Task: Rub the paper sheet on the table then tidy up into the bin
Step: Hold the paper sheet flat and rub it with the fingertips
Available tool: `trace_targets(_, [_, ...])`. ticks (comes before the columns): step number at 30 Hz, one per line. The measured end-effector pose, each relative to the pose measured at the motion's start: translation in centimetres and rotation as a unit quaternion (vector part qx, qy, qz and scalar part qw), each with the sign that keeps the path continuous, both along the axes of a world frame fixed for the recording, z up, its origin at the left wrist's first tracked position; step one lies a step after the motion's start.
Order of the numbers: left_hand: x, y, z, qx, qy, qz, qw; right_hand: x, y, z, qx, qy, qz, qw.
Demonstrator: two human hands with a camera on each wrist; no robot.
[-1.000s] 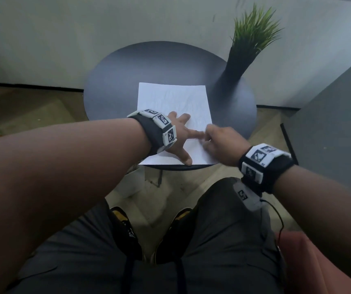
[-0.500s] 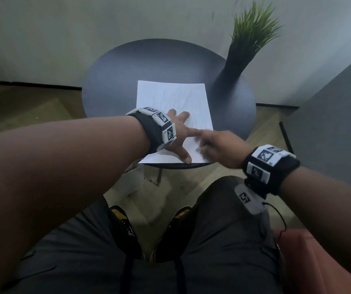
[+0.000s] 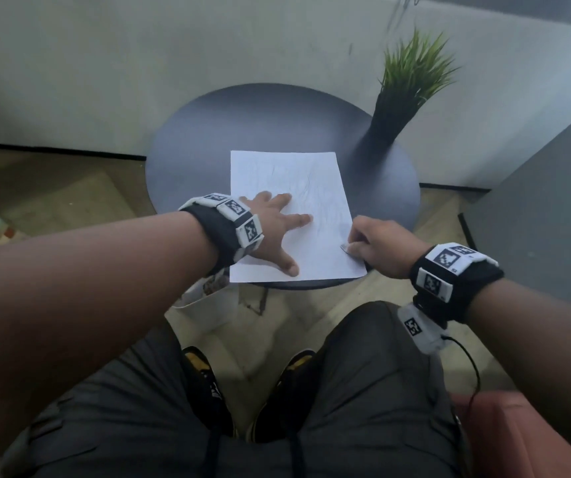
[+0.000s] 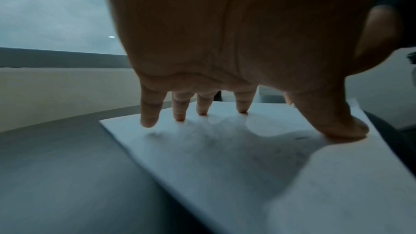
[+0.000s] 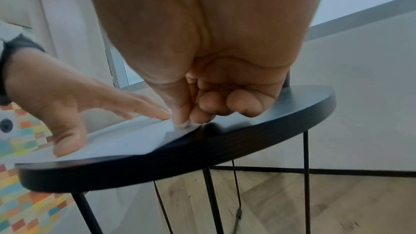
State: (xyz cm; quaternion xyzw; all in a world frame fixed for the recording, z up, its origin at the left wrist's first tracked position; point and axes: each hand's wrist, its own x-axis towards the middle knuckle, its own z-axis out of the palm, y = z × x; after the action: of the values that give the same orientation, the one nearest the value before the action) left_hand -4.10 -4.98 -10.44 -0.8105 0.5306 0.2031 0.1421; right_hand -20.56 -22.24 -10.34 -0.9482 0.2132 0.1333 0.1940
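Observation:
A white, faintly creased paper sheet (image 3: 297,181) lies on the round dark table (image 3: 208,132), its near edge at the table's rim. My left hand (image 3: 273,229) rests flat on the sheet's near-left part. In the left wrist view its spread fingertips (image 4: 148,122) press the paper (image 4: 225,166). My right hand (image 3: 356,246) is at the sheet's right edge, fingers curled. It pinches a small grey-white piece (image 5: 184,125) against the paper (image 5: 126,140); what the piece is cannot be told.
A green plant in a dark vase (image 3: 408,84) stands at the table's far right. A white container (image 3: 204,301) sits on the floor under the near-left rim. A grey cabinet (image 3: 535,201) is to the right, with thin table legs (image 5: 209,193) below.
My right hand has slid from beside the left forefinger, mid-sheet, out to the paper's right edge. The left hand stays pressed on the sheet.

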Motion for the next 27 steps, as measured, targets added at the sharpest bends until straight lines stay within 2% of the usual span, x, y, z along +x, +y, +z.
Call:
trace_targets(5, [0.4,1.6,-0.3,0.014,0.010,0.018,1.000,1.3,1.9,0.2,-0.042,-0.012,-0.011,0.999])
trace_targets(10, [-0.1,1.8,-0.8,0.004,0.006,0.004,1.000,1.6,6.6,-0.3,-0.030,-0.015,0.129,0.991])
trace_targets(11, [-0.2,1.8,-0.9,0.004,0.004,0.000,1.000,1.8,6.1,-0.2,-0.027,-0.006,0.122,0.992])
trace_targets(15, [-0.3,1.7,-0.8,0.001,0.015,-0.002,1.000,3.2,2.0,0.4,-0.056,0.002,-0.023,0.998])
trace_targets(16, [-0.3,1.7,-0.8,0.001,0.016,-0.003,1.000,3.3,2.1,0.4,-0.073,0.004,-0.021,0.997])
trace_targets(18, [-0.3,1.8,-0.8,-0.002,0.013,-0.010,1.000,3.1,4.1,0.2,-0.073,0.003,0.050,0.996])
trace_targets(20, [-0.4,2.0,-0.9,-0.007,0.010,-0.017,1.000,2.3,6.8,0.2,-0.036,0.000,0.168,0.985])
trace_targets(21, [-0.4,2.0,-0.9,-0.009,0.008,-0.019,1.000,2.1,7.1,0.3,-0.026,-0.003,0.198,0.980])
trace_targets(23, [-0.6,2.0,-1.0,-0.011,0.008,-0.019,1.000,2.8,5.1,0.5,-0.041,0.001,0.149,0.988])
trace_targets(26, [-0.7,1.9,-0.9,-0.006,0.013,-0.008,1.000,3.6,2.0,0.3,-0.081,0.008,0.002,0.997])
trace_targets(27, [-0.7,1.8,-0.9,-0.007,0.013,-0.006,1.000,3.5,2.5,0.1,-0.093,-0.002,0.004,0.996])
